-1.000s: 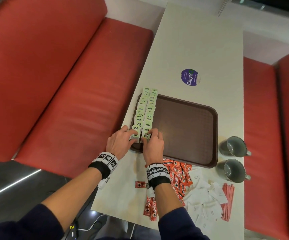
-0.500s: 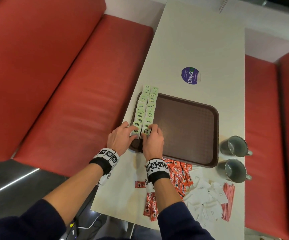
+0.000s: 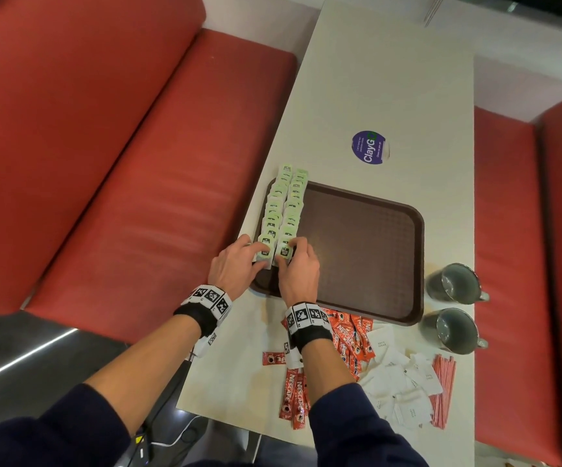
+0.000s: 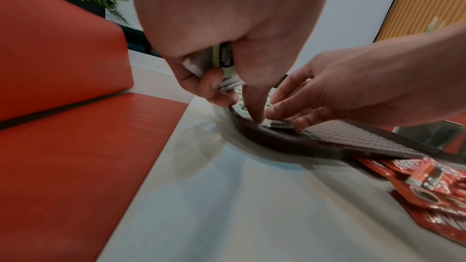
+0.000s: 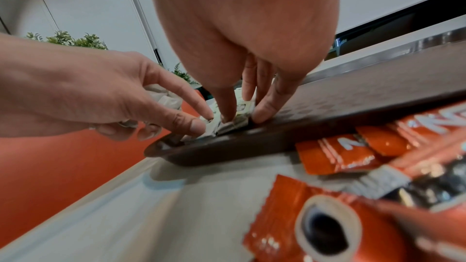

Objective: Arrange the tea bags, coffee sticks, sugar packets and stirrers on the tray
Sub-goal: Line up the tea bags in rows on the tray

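Note:
Two rows of green tea bags (image 3: 286, 203) lie overlapped along the left side of the brown tray (image 3: 367, 257). My left hand (image 3: 256, 256) touches the nearest bag of the left row with thumb and forefinger, and its curled fingers hold a small stack of tea bags (image 4: 223, 61). My right hand (image 3: 289, 256) pinches the nearest tea bag (image 5: 239, 121) of the right row between thumb and fingers. Red coffee sticks (image 3: 350, 335), white sugar packets (image 3: 397, 382) and red stirrers (image 3: 443, 389) lie on the table in front of the tray.
Two grey mugs (image 3: 451, 281) (image 3: 449, 328) stand right of the tray near the table's right edge. A round purple sticker (image 3: 369, 147) sits beyond the tray. Red benches (image 3: 121, 163) flank the white table (image 3: 390, 79). The tray's left rim is close to the table's left edge.
Both hands have edged slightly forward at the near ends of the two tea bag rows. Nothing has been picked up or let go.

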The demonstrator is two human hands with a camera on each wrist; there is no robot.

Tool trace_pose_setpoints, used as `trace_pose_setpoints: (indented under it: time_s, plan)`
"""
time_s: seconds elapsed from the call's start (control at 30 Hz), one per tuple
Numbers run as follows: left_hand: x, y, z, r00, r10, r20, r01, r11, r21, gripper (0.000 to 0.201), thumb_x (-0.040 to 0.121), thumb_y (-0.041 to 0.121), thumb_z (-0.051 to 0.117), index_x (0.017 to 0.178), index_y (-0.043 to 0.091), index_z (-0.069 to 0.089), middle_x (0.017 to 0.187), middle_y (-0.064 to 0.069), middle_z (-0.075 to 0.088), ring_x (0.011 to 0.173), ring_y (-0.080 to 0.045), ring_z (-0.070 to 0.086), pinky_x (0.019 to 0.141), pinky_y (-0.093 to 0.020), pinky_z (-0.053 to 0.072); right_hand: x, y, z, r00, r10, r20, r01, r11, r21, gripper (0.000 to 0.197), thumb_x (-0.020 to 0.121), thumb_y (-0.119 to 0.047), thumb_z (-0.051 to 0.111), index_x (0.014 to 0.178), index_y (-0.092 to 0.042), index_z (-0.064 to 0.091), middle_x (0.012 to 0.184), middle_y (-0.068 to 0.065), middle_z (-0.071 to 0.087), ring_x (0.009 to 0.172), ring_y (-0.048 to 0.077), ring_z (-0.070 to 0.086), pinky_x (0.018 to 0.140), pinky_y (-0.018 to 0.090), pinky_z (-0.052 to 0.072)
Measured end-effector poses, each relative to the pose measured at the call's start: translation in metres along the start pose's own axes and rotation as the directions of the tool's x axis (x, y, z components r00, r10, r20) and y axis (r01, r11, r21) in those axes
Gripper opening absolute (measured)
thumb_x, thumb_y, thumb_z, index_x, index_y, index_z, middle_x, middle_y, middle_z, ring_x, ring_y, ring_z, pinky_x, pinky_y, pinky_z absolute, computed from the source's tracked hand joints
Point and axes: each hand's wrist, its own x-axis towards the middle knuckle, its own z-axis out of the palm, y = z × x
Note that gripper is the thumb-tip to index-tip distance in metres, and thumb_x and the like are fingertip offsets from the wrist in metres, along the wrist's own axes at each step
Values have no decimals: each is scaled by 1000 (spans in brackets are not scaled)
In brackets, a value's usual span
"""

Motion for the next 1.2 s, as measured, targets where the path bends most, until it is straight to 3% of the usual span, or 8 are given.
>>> trace_pose_setpoints:
  time_s: [0.17, 0.23, 0.33, 0.43, 0.63, 0.73, 0.83, 1.2]
  plan:
    - [-10, -5, -2, 999, 38, -11, -40, 955, -293, 30, 100, 33, 75, 128, 34, 67, 109, 8, 60, 96, -18, 66, 83, -39, 57, -9, -1, -14, 1000, -4, -29, 6, 999, 45, 38, 97, -29, 81, 126, -22, 58, 131, 3, 64, 114, 23, 63, 91, 43, 59]
    - [-19, -3, -7, 1000, 3, 15, 4, 885, -466, 31, 101, 23, 72, 128, 32, 61, 112, 7, 66, 95, -10, 65, 82, -24, 54, -17, -4, -23, 998, -3, -55, 8, 996, 93, 32, 100, -35, 77, 124, -24, 59, 126, 0, 65, 109, 18, 64, 88, 37, 58]
    - [-38, 9, -18, 975, -109, 196, 218, 663, -716, 32, 102, 20, 65, 128, 29, 50, 95, -2, 72, 75, -13, 64, 62, -22, 46, -31, -9, -37, 1000, -10, -1, 10, 965, 264, 18, 104, -36, 72, 118, -27, 65, 109, -11, 72, 93, 5, 69, 82, 28, 58]
    - [-54, 17, -27, 952, -108, 285, 305, 355, -884, 36, 103, 3, 54, 133, 21, 44, 104, -20, 72, 81, -21, 65, 56, -29, 39, -48, -17, -54, 990, -10, 137, -48, 910, 412, 9, 108, -38, 67, 114, -33, 71, 102, -14, 78, 94, 2, 74, 84, 29, 62]
    - [-72, 20, -44, 936, -52, 347, 350, 197, -916, 50, 90, 6, 55, 133, 27, 39, 98, -16, 66, 81, -27, 57, 54, -31, 34, -69, -35, -83, 919, -157, 361, -109, 779, 617, 22, 114, -25, 56, 126, -28, 74, 81, 5, 69, 74, 14, 65, 73, 37, 53]
    - [-76, 22, -51, 939, -25, 343, 341, 200, -919, 44, 90, 15, 52, 131, 25, 38, 89, -12, 69, 75, -23, 60, 52, -31, 32, -73, -37, -89, 915, -181, 361, -76, 801, 594, 21, 112, -29, 60, 127, -34, 74, 99, 14, 67, 76, 9, 66, 73, 32, 53]
    - [-81, 27, -55, 956, -19, 294, 283, 335, -899, 27, 107, 14, 55, 130, 18, 41, 85, -8, 72, 78, -21, 64, 50, -29, 34, -76, -39, -91, 917, -186, 352, -55, 817, 574, 19, 107, -39, 71, 125, -34, 73, 97, 22, 67, 80, 19, 70, 72, 32, 59]
    - [-82, 14, -46, 986, -62, 156, 168, 343, -924, 9, 113, 16, 56, 121, 11, 57, 102, -14, 78, 88, -33, 78, 48, -23, 35, -70, -25, -85, 933, -39, 357, -233, 690, 685, 11, 102, -8, 75, 112, -8, 80, 105, 18, 77, 96, 32, 78, 85, 36, 67]
